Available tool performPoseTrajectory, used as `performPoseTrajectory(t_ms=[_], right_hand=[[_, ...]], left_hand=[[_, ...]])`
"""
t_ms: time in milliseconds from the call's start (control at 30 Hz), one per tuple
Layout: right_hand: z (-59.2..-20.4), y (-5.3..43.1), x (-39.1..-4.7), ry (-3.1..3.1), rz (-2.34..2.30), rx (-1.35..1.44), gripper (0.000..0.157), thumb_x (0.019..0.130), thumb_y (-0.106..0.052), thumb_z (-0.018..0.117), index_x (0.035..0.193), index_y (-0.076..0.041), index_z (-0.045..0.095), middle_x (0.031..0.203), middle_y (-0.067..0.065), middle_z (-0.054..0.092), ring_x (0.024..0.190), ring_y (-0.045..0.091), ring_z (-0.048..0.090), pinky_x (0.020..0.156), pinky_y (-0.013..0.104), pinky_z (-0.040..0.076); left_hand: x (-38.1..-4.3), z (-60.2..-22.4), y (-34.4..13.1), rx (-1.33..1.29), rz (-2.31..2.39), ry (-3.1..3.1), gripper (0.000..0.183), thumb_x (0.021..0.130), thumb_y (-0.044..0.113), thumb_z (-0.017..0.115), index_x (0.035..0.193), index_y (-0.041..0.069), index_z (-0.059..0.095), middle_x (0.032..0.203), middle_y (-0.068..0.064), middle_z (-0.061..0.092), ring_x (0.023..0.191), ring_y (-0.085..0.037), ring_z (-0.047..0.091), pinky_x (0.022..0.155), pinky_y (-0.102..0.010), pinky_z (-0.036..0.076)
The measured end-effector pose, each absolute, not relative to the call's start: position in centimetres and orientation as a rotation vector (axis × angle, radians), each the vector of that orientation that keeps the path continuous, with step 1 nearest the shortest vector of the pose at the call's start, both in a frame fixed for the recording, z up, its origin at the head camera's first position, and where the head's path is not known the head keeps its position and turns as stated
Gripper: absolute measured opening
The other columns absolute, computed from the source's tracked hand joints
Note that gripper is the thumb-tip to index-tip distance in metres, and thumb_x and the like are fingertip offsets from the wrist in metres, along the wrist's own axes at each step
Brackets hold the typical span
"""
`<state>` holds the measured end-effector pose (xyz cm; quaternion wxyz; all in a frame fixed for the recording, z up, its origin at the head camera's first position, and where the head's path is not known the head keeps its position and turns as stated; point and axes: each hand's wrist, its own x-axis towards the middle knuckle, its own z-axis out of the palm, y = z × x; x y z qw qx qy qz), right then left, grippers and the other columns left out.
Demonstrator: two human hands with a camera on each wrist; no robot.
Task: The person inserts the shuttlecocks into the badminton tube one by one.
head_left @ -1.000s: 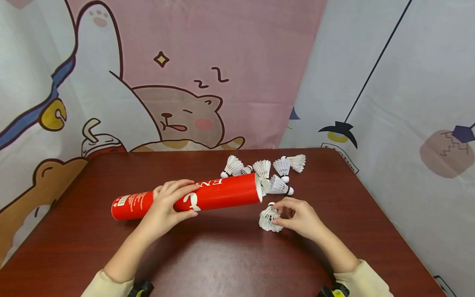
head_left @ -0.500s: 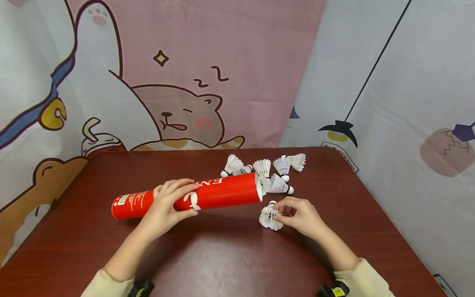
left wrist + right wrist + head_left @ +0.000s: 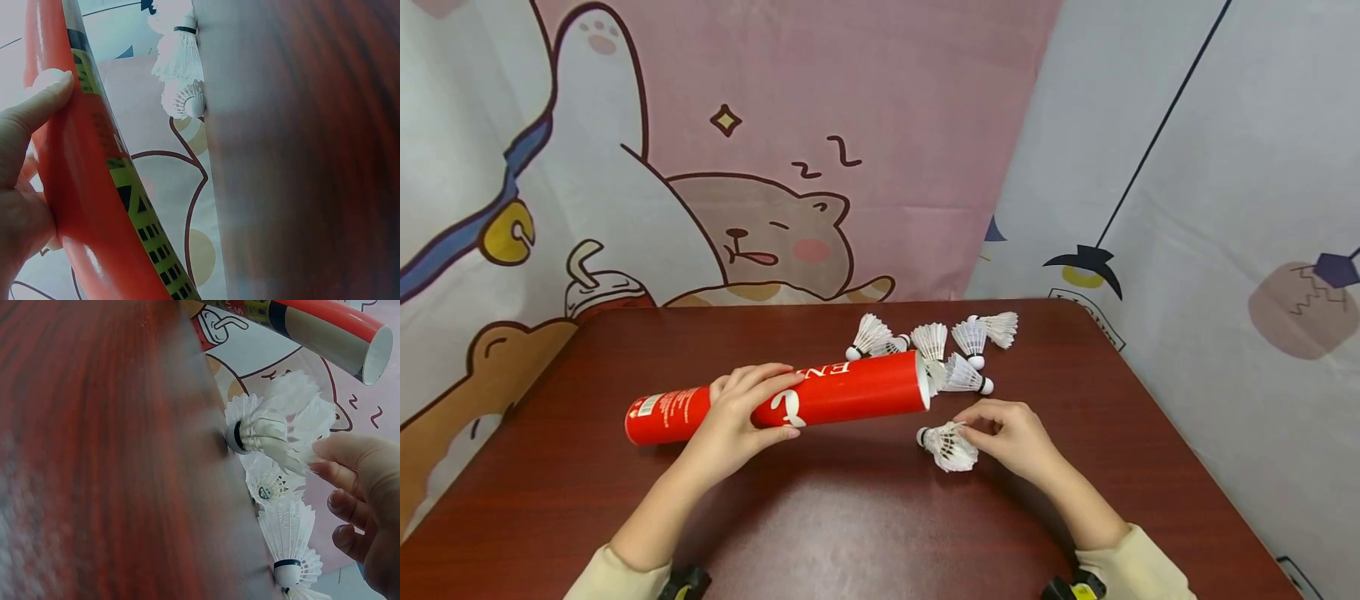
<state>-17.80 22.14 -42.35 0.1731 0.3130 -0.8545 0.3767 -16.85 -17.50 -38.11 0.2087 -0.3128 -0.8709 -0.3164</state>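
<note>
My left hand (image 3: pixel 737 412) grips a long red shuttlecock tube (image 3: pixel 857 388) from above, thumb on the near side. The tube slants up to the right, and its open white-rimmed mouth faces the right. Just below and right of that mouth, my right hand (image 3: pixel 1013 440) pinches a white feather shuttlecock (image 3: pixel 952 447) by the skirt between thumb and finger. Its cork with a dark band points left. In the right wrist view the feathers of this shuttlecock (image 3: pixel 284 428) look ruffled, and the tube's mouth (image 3: pixel 379 355) shows hollow. The left wrist view has my thumb (image 3: pixel 47 103) lying along the tube.
Several more white shuttlecocks (image 3: pixel 970 340) lie in a loose group at the back of the dark red-brown table (image 3: pixel 850 525), partly behind the tube's mouth. A cartoon-printed cloth (image 3: pixel 925 150) hangs behind the table and along its sides.
The shuttlecock in my right hand has turned: its cork pointed away from me before and now points left. My right fingers have shifted to the skirt's edge. The left hand and tube stay put.
</note>
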Motion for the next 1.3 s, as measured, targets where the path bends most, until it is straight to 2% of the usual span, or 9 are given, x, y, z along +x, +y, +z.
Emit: performPoseTrajectory(t_ms=[233, 500, 700, 800, 933, 1133, 1300], right_hand=[[-42.0, 22.1, -17.8, -2.375, 1.043, 0.880, 0.021, 0.074, 0.000, 0.079, 0.085, -0.017, 0.075, 0.075, -0.015, 0.064, 0.055, 0.000, 0.046, 0.050, 0.015, 0.036], [-41.4, 22.3, -17.7, -2.312, 1.120, 0.866, 0.011, 0.079, -0.006, 0.077, 0.087, -0.014, 0.075, 0.078, 0.002, 0.068, 0.055, 0.004, 0.048, 0.050, 0.016, 0.037], [-40.5, 22.2, -17.4, -2.250, 1.187, 0.824, 0.022, 0.072, 0.008, 0.078, 0.085, -0.009, 0.075, 0.076, 0.002, 0.068, 0.055, 0.006, 0.049, 0.049, 0.016, 0.038], [-39.4, 21.9, -16.9, -2.202, 1.213, 0.814, 0.026, 0.067, 0.019, 0.075, 0.082, -0.002, 0.073, 0.074, 0.006, 0.067, 0.054, 0.009, 0.049, 0.048, 0.017, 0.038], [-37.4, 21.5, -16.1, -2.172, 1.207, 0.801, 0.024, 0.066, 0.022, 0.073, 0.080, 0.003, 0.072, 0.073, 0.012, 0.066, 0.053, 0.011, 0.048, 0.047, 0.020, 0.037], [-38.0, 22.7, -17.0, -2.109, 1.261, 0.751, 0.030, 0.066, 0.023, 0.073, 0.085, -0.001, 0.074, 0.080, 0.006, 0.069, 0.054, 0.008, 0.047, 0.046, 0.021, 0.036], [-36.4, 22.6, -16.5, -2.038, 1.344, 0.743, 0.029, 0.067, 0.028, 0.068, 0.084, 0.005, 0.073, 0.079, 0.002, 0.069, 0.053, 0.007, 0.045, 0.044, 0.021, 0.033]], left_hand=[[-16.8, -38.2, -17.6, -0.867, -0.879, -2.426, 0.072, 0.065, 0.020, 0.090, 0.130, 0.025, 0.060, 0.131, 0.001, 0.052, 0.117, -0.019, 0.043, 0.087, -0.049, 0.024], [-16.9, -38.3, -17.5, -0.870, -0.883, -2.420, 0.073, 0.063, 0.018, 0.090, 0.130, 0.025, 0.060, 0.130, 0.001, 0.053, 0.116, -0.019, 0.043, 0.087, -0.050, 0.023], [-16.9, -38.3, -17.5, -0.870, -0.878, -2.421, 0.073, 0.064, 0.018, 0.090, 0.130, 0.025, 0.060, 0.130, 0.000, 0.053, 0.116, -0.020, 0.043, 0.087, -0.050, 0.023], [-16.9, -38.3, -17.5, -0.873, -0.878, -2.422, 0.073, 0.064, 0.018, 0.090, 0.130, 0.025, 0.060, 0.130, 0.000, 0.053, 0.116, -0.020, 0.043, 0.087, -0.050, 0.023], [-16.9, -38.3, -17.5, -0.876, -0.874, -2.423, 0.072, 0.064, 0.020, 0.090, 0.130, 0.025, 0.060, 0.130, 0.000, 0.053, 0.117, -0.020, 0.043, 0.087, -0.050, 0.024], [-16.9, -38.3, -17.5, -0.877, -0.871, -2.423, 0.072, 0.065, 0.021, 0.089, 0.130, 0.025, 0.060, 0.130, 0.001, 0.053, 0.117, -0.020, 0.043, 0.087, -0.050, 0.024], [-17.0, -38.3, -17.5, -0.881, -0.872, -2.418, 0.071, 0.065, 0.021, 0.089, 0.130, 0.026, 0.060, 0.130, 0.001, 0.053, 0.116, -0.019, 0.043, 0.087, -0.050, 0.024]])
